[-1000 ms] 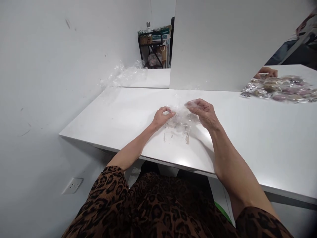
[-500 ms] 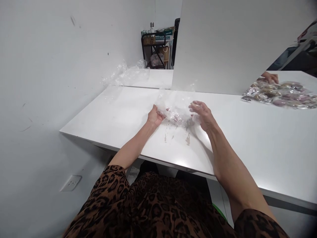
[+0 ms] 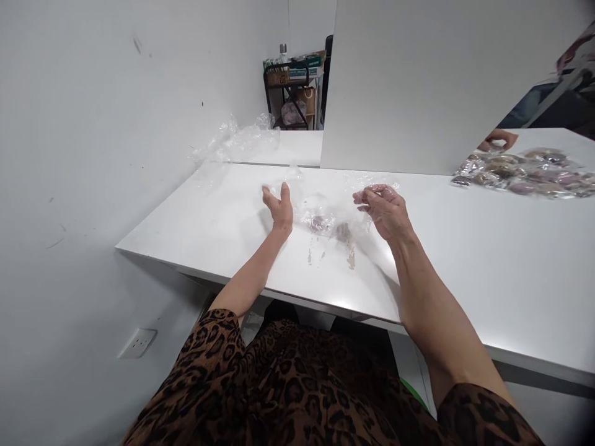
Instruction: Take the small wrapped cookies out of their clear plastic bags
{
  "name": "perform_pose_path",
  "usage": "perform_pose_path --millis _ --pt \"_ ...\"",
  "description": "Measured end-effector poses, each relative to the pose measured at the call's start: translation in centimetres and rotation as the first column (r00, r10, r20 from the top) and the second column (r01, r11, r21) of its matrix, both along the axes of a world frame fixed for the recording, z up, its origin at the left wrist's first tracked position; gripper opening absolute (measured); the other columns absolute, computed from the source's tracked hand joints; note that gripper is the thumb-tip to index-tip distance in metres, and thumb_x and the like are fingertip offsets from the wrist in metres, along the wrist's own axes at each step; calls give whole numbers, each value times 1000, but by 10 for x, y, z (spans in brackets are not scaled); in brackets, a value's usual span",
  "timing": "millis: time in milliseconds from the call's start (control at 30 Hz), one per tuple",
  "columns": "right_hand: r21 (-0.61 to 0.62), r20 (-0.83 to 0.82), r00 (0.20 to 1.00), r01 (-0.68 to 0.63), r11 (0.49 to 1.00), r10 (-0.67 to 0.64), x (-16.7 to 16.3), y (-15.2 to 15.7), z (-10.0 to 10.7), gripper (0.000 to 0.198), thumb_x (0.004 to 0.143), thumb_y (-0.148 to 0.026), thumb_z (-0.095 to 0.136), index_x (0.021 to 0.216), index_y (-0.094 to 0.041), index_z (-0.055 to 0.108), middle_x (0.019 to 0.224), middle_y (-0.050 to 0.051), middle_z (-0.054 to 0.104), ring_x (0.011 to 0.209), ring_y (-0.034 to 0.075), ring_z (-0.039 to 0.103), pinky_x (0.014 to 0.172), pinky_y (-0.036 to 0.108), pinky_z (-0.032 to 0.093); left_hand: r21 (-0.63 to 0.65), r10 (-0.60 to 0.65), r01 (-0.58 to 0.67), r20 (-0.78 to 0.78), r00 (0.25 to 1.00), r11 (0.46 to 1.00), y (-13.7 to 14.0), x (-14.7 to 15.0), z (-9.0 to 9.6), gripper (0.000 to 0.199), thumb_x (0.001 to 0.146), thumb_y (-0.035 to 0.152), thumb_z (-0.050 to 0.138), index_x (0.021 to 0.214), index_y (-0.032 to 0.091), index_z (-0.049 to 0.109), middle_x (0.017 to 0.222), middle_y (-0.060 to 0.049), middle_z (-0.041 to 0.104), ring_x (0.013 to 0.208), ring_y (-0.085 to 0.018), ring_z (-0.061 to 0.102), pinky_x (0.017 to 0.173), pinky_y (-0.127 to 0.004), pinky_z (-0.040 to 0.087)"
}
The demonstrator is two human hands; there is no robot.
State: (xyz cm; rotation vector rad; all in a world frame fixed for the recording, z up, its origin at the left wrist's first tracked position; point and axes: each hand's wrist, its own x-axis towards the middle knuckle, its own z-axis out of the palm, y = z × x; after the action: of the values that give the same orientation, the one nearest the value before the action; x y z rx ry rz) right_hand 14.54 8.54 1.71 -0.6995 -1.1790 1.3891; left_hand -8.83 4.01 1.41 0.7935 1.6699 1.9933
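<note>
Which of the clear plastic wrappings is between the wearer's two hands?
The clear plastic wrapping in the middle, showing a dark reddish patch; the crumpled plastic sits farther back at left, and the wrapped pieces lie far right.

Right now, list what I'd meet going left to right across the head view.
Wall socket, crumpled clear film, left hand, clear plastic wrapping, right hand, pile of clear-wrapped packets.

Had a white wall (image 3: 93, 155) with a low socket (image 3: 138, 343) by the left edge of the table (image 3: 186, 223), a pale panel (image 3: 409, 87) at the far edge, a black rack (image 3: 290, 82) beyond; shone near the front.
</note>
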Motion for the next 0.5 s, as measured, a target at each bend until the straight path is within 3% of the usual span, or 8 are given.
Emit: perform_pose_path --millis 33,100,200,267,367,500 --pt "27 -5 1000 -14 1000 15 1 -1 2 39 65 -43 91 87 -26 63 85 0 74 82 17 69 71 30 53 38 30 -24 -183 983 999 -1 1 2 63 97 45 67 149 21 41 169 -17 32 161 -22 26 130 -38 27" --pt "69 -5 999 -49 996 50 2 -4 6 37 67 -43 90 90 -26 66 81 -1 70 79 17 68 72 32 54 102 64 -18 -471 880 995 -3 4 9 71 93 45 73 151 19 41 169 -19 31 163 -26 22 133 -42 19" --pt "110 -9 996 -91 990 93 1 -7 11 37 67 -44 91 92 -26 70 77 -1 63 73 15 63 71 34 55 149 88 16 -663 743 989 -3 11 22 69 88 50 77 143 21 49 160 -19 42 161 -33 26 131 -50 22" --pt "127 -21 996 -88 988 92 2 -8 14 36 68 -44 90 91 -26 71 77 -2 59 70 14 60 69 33 55 197 124 11 -660 741 980 1 13 32 65 86 51 79 138 22 51 155 -18 46 159 -34 29 128 -52 27" --pt "140 -38 997 -67 988 73 4 -6 15 34 71 -45 88 92 -26 70 78 -2 56 67 12 56 66 33 56 291 186 -31 -522 833 956 8 8 45 62 85 48 82 133 23 51 144 -14 50 150 -31 41 121 -48 37" --pt "127 -102 994 -29 991 42 9 0 15 34 69 -43 88 90 -25 67 94 1 65 64 10 51 60 31 56 485 212 -56 -273 938 873 1 -6 64 44 98 51 66 126 22 48 113 -5 57 107 -16 64 95 -31 51"
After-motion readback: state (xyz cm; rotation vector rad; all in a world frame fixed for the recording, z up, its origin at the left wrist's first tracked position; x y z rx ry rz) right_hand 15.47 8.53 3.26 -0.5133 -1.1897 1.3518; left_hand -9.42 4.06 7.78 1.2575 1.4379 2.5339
